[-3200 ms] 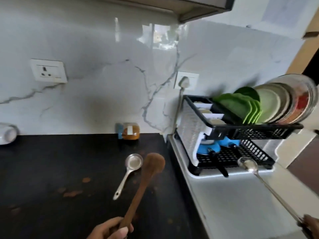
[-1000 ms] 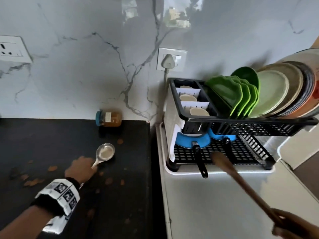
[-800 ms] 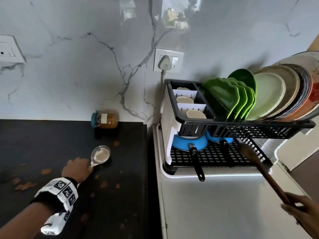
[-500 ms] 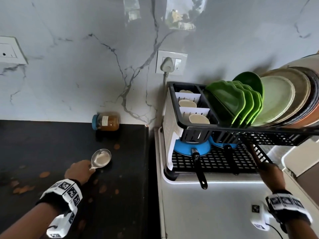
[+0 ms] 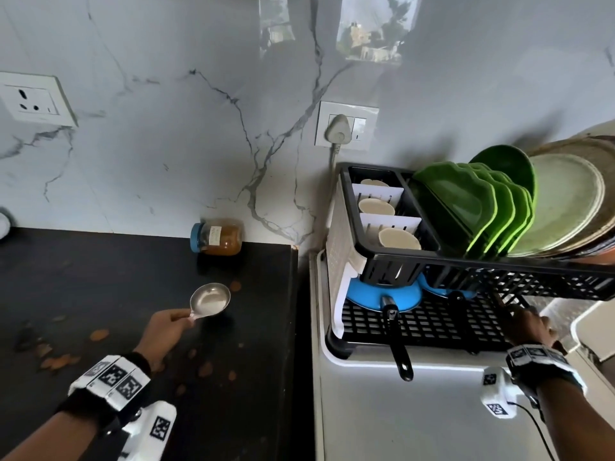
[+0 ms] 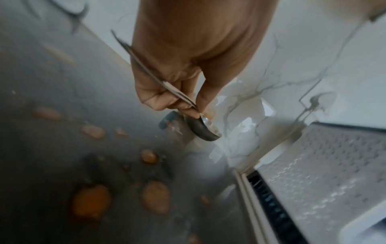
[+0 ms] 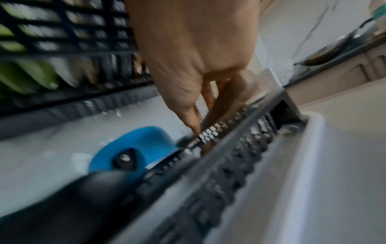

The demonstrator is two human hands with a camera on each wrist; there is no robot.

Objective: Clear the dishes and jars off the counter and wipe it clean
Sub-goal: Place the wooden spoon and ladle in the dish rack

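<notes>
My left hand pinches the handle of a steel ladle and holds its bowl just above the black counter. The left wrist view shows thumb and fingers of that left hand closed on the thin handle, the ladle tilted. A blue-lidded jar of orange paste lies on its side by the wall. My right hand reaches into the lower tier of the black dish rack and grips the wooden spoon, mostly hidden. In the blurred right wrist view my right hand has its fingertips on the rack grid.
Orange-brown stains dot the counter. The rack stands on a white appliance top right of the counter, with blue pans below and green plates above. A plugged socket is on the marble wall.
My left hand took hold of the ladle's handle and raised it slightly. My right hand carried the wooden spoon from the front right into the rack's lower tier.
</notes>
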